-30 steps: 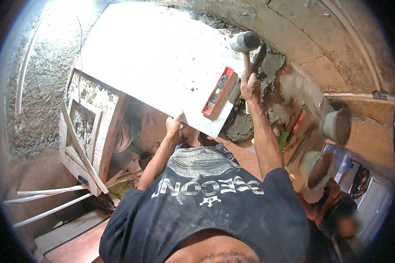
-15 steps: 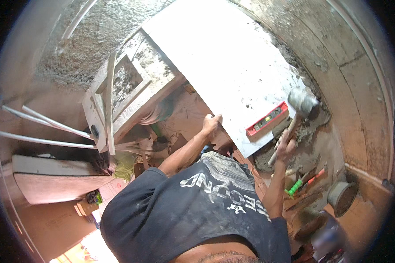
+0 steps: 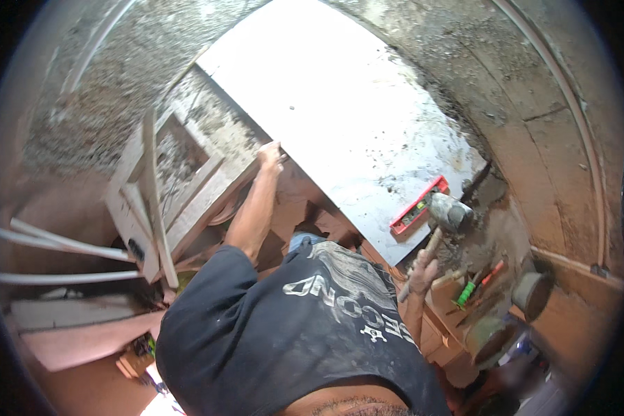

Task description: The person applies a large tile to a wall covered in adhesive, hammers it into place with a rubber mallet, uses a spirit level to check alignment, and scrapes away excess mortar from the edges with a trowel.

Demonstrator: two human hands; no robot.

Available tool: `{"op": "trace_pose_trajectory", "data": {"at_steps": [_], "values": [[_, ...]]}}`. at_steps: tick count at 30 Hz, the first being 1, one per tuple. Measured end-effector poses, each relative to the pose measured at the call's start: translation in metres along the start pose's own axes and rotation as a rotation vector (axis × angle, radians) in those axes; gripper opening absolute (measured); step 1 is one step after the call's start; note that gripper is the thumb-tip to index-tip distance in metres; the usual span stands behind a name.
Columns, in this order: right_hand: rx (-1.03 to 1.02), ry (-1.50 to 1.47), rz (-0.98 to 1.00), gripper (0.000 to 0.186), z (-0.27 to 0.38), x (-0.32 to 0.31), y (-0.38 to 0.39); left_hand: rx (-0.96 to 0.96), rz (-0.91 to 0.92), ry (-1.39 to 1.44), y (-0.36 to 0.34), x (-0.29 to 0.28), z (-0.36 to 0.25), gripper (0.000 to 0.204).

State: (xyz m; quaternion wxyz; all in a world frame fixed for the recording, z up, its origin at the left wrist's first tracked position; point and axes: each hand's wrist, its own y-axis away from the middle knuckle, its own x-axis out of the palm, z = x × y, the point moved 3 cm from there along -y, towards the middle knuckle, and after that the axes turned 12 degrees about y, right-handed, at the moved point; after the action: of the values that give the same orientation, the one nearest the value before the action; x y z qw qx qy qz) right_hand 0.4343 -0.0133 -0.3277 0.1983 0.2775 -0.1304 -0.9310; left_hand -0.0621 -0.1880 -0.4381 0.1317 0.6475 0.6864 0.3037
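Note:
A large white slab (image 3: 312, 90) lies across the top of the head view, its surface speckled with grey mortar. My left hand (image 3: 270, 157) is closed at the slab's left edge, beside the mortar-covered ledge. My right hand (image 3: 421, 272) grips the wooden handle of a mallet with a thick grey head (image 3: 451, 211). That head is over the slab's near right corner, close to a red spirit level (image 3: 419, 206) lying on the slab. The level's far end is nearer the mallet than its near end.
Left of the slab, a wooden frame (image 3: 156, 194) rests on the ledge, with white pipes (image 3: 69, 276) sticking out beside it. Wet mortar (image 3: 496, 208) borders the slab's right side. A green-handled tool (image 3: 466, 293) and buckets (image 3: 532, 296) are at the lower right. A rough wall (image 3: 527, 104) rises on the right.
My left hand has slid farther up along the slab's left edge. My right hand has drawn the mallet nearer and leftward, its head now beside the level. The view has shifted.

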Motion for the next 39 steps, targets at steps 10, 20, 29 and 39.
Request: {"op": "trace_pose_trajectory", "data": {"at_steps": [10, 20, 29, 39], "values": [[0.104, -0.155, -0.042, 0.030, 0.085, 0.083, -0.023, -0.168, 0.285, -0.137, -0.002, 0.007, -0.026, 0.021], [-0.025, -0.228, -0.027, 0.024, 0.136, 0.112, -0.030, -0.077, 0.392, -0.406, -0.006, 0.013, -0.039, 0.023], [-0.190, 0.297, 0.060, 0.022, 0.089, 0.163, -0.019, -0.031, 0.446, -0.432, -0.022, 0.003, -0.019, 0.022], [-0.124, 0.442, 0.101, 0.029, 0.130, 0.165, -0.032, -0.054, 0.388, -0.497, -0.009, 0.008, -0.031, 0.027]]}}
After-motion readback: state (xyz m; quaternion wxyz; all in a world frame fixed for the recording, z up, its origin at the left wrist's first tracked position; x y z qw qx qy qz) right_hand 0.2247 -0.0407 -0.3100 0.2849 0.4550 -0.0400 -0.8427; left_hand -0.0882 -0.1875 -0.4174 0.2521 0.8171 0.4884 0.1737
